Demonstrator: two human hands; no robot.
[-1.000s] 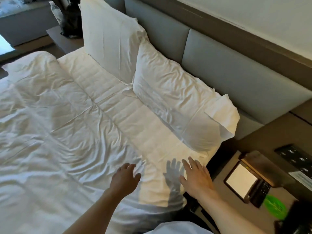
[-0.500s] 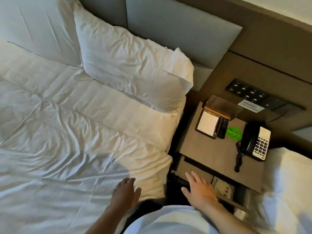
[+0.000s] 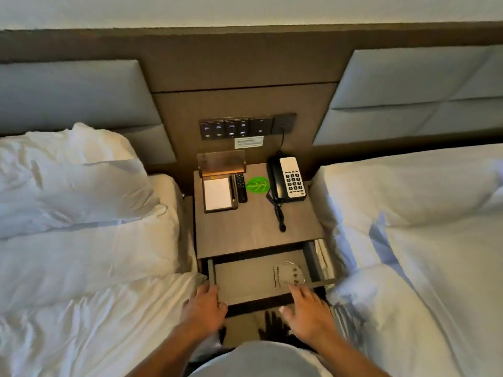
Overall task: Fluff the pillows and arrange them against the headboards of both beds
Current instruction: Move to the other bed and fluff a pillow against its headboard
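A white pillow point(image 3: 68, 172) leans against the grey padded headboard point(image 3: 70, 93) of the left bed point(image 3: 89, 268). The right bed point(image 3: 424, 240) is covered by a white duvet, and no pillow shows against its grey headboard point(image 3: 413, 96). I stand in the gap between the two beds. My left hand point(image 3: 202, 308) hovers at the front left corner of the open nightstand drawer point(image 3: 261, 276), fingers loosely spread and holding nothing. My right hand point(image 3: 307, 311) hangs at the drawer's front right, fingers apart and empty.
The brown nightstand point(image 3: 253, 229) between the beds carries a notepad holder point(image 3: 217, 193), a remote point(image 3: 241, 186), a green leaf card point(image 3: 257, 184) and a corded telephone point(image 3: 288, 179). A switch panel point(image 3: 245, 127) sits on the wall above. A plastic-wrapped item point(image 3: 290, 273) lies in the drawer.
My view has swung right from the left bed to face the nightstand. Both hands came off the left bed's duvet and now hover at the open drawer's front.
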